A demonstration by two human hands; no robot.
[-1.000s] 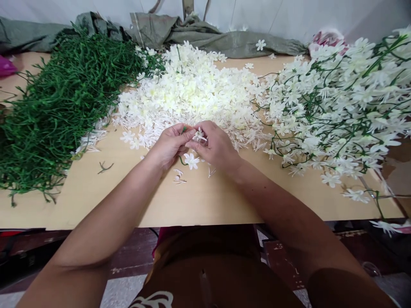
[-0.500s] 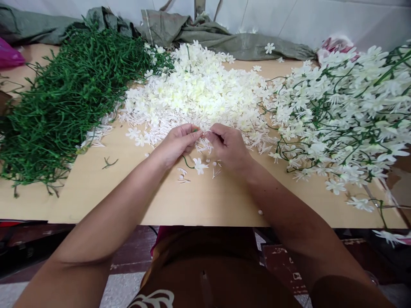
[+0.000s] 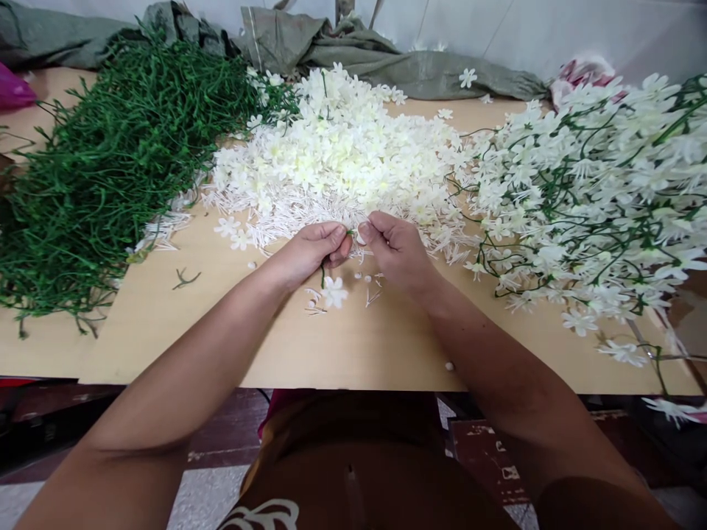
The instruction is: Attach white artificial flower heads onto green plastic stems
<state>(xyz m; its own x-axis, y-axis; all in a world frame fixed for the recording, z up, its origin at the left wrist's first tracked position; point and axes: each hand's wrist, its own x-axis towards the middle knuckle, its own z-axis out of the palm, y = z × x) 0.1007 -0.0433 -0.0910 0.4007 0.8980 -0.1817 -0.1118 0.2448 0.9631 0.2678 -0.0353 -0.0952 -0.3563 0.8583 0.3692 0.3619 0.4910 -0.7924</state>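
Note:
Between thumb and fingers, my left hand [image 3: 320, 246] pinches a green plastic flower stem [image 3: 323, 275]. One branch of it hangs below the hand and ends in a white artificial flower [image 3: 334, 293]. My right hand [image 3: 393, 239] is closed in a pinch close to the left fingertips, on a small white piece that looks like an artificial flower; the fingers mostly cover it. Just beyond both hands lies a heap of white artificial flowers and thin white stamens [image 3: 353, 151]. A few white bits [image 3: 368, 278] are scattered on the table below the hands.
A big pile of green plastic stems [image 3: 127, 154] covers the left side of the table [image 3: 221, 346]. Stems bearing white flowers [image 3: 568, 191] are piled at the right. Grey-green cloth [image 3: 431, 72] lies along the wall, and a pink bag [image 3: 14, 90] sits at far left.
The left hand has turned slightly, and the flower hanging from its stem has shifted a little left and down. Both hands stay close together in a pinch.

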